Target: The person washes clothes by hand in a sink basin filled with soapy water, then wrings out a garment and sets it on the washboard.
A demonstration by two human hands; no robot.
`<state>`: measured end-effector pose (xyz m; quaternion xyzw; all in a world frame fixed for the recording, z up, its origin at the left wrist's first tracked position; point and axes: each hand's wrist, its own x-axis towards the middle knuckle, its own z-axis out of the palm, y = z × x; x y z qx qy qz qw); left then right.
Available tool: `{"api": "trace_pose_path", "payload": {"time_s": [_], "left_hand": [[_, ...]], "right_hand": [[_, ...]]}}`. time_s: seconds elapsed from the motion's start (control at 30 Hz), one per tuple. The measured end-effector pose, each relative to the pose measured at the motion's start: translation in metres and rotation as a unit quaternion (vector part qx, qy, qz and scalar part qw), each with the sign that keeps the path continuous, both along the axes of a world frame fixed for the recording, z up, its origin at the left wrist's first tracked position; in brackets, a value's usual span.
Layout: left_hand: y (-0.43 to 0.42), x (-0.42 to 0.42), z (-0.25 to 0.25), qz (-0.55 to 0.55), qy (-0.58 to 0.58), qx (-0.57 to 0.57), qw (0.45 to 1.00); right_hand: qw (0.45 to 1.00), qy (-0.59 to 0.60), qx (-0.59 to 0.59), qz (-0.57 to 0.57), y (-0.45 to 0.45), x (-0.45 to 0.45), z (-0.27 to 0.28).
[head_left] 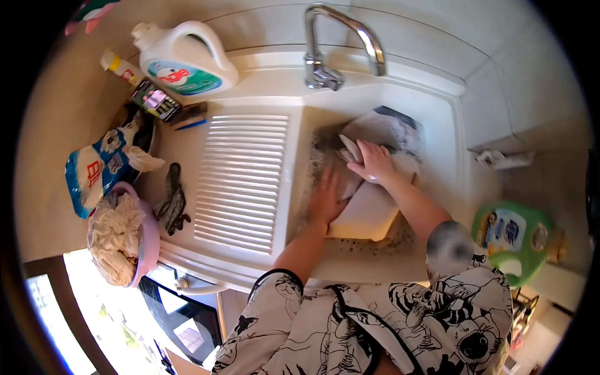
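In the sink (461, 150), a wet, pale cloth item (369, 209) with a yellowish lower edge lies partly in soapy, dark water. Its exact kind I cannot make out. My right hand (375, 162) is closed over a raised grey fold of the cloth near its top. Along the left side of the same item, my left hand (327, 195) presses down with fingers stretched out, a little blurred. Another pale part with a dark corner (395, 117) sticks up behind my hands, suds around it.
A chrome faucet (344, 31) arches behind the sink. Left is a ribbed washboard (242, 181), with a dark wet cloth (172, 200), pink bucket of fabric (147, 240), blue-white packet (94, 172) and white detergent jug (187, 59). A green jug (512, 240) stands right.
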<state>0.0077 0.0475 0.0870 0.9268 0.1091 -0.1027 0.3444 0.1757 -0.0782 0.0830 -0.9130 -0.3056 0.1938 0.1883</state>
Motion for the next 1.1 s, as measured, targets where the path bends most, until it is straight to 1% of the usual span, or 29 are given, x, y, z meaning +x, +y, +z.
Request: {"api": "trace_pose_path", "payload": {"time_s": [0.07,0.1,0.17,0.2,0.23,0.27,0.3,0.33,0.37,0.4,0.47,0.5,0.57,0.6,0.63,0.67,0.7,0.73,0.77,0.8,0.83,0.87,0.9,0.93,0.97,1.0,1.03,1.07,1.1], "left_hand": [[-0.003,0.003,0.013,0.163,-0.052,0.007,0.985],[0.000,0.007,0.012,0.152,-0.053,0.003,0.987],[0.011,0.015,0.008,0.214,0.103,-0.013,0.971],[0.019,0.018,0.002,0.209,0.098,-0.009,0.973],[0.026,0.018,-0.002,0.272,0.075,-0.083,0.956],[0.032,0.018,-0.007,0.331,0.054,-0.158,0.929],[0.036,0.017,-0.007,0.324,0.057,-0.158,0.931],[0.040,0.017,-0.005,0.305,0.000,-0.178,0.936],[0.043,0.019,-0.004,0.285,-0.057,-0.198,0.936],[0.044,0.023,0.009,0.281,-0.055,-0.197,0.938],[0.045,0.033,0.050,0.318,-0.067,-0.316,0.892],[0.046,0.037,0.061,0.317,-0.067,-0.316,0.892],[0.048,0.050,0.077,0.292,-0.125,-0.296,0.901],[0.046,0.055,0.087,0.293,-0.128,-0.295,0.900],[0.043,0.060,0.097,0.304,-0.138,-0.355,0.873],[0.041,0.066,0.103,0.316,-0.145,-0.410,0.843],[0.040,0.071,0.111,0.340,-0.138,-0.420,0.830],[0.036,0.074,0.124,0.340,-0.137,-0.419,0.831],[0.032,0.076,0.136,0.379,-0.136,-0.471,0.785],[0.029,0.080,0.143,0.414,-0.136,-0.519,0.736],[0.030,0.085,0.140,0.410,-0.130,-0.534,0.728],[0.027,0.088,0.139,0.407,-0.129,-0.533,0.731],[0.023,0.095,0.134,0.440,-0.119,-0.526,0.718],[0.022,0.100,0.129,0.470,-0.109,-0.522,0.704],[0.024,0.106,0.115,0.467,-0.109,-0.523,0.705],[0.030,0.113,0.093,0.473,-0.114,-0.520,0.702],[0.028,0.113,0.088,0.480,-0.118,-0.516,0.699],[0.026,0.109,0.083,0.481,-0.113,-0.516,0.700],[0.021,0.102,0.092,0.487,-0.095,-0.484,0.721]], "right_hand": [[0.988,-0.094,-0.118,0.019,-0.033,-0.019,0.018],[0.988,-0.051,-0.147,0.005,-0.047,-0.020,0.023],[0.984,-0.077,-0.161,-0.021,-0.074,-0.033,0.023],[0.979,-0.106,-0.172,-0.036,-0.080,-0.034,0.022],[0.979,-0.108,-0.170,-0.044,-0.084,-0.035,0.028],[0.981,-0.037,-0.192,-0.018,-0.088,-0.037,0.033],[0.976,0.037,-0.213,0.010,-0.091,-0.042,0.038],[0.976,0.039,-0.212,0.004,-0.092,-0.048,0.037],[0.974,0.080,-0.214,0.014,-0.091,-0.052,0.036],[0.969,0.122,-0.215,0.025,-0.089,-0.058,0.033],[0.966,0.149,-0.205,0.045,-0.082,-0.065,0.027],[0.963,0.172,-0.197,0.065,-0.079,-0.069,0.027],[0.968,0.161,-0.173,0.083,-0.076,-0.079,0.024],[0.972,0.154,-0.149,0.100,-0.076,-0.084,0.022],[0.972,0.152,-0.147,0.102,-0.079,-0.082,0.008],[0.981,0.155,-0.062,0.099,-0.082,-0.078,-0.008],[0.983,0.157,0.022,0.092,-0.086,-0.078,-0.016],[0.983,0.157,0.023,0.092,-0.083,-0.081,0.008],[0.888,0.372,0.262,-0.071,-0.083,-0.081,0.034],[0.669,0.534,0.466,-0.222,-0.081,-0.080,0.053],[0.668,0.533,0.469,-0.222,-0.080,-0.075,0.052],[0.658,0.495,0.528,-0.207,-0.080,-0.068,0.052],[0.644,0.457,0.584,-0.191,-0.081,-0.062,0.050],[0.643,0.454,0.586,-0.193,-0.082,-0.064,0.065],[0.809,0.275,0.510,-0.106,-0.085,-0.068,0.080],[0.916,0.077,0.394,-0.012,-0.083,-0.072,0.092],[0.929,0.007,0.366,-0.048,-0.079,-0.076,0.089],[0.930,0.010,0.363,-0.051,-0.083,-0.071,0.072],[0.958,0.037,0.265,-0.105,-0.090,-0.055,0.046]]}}
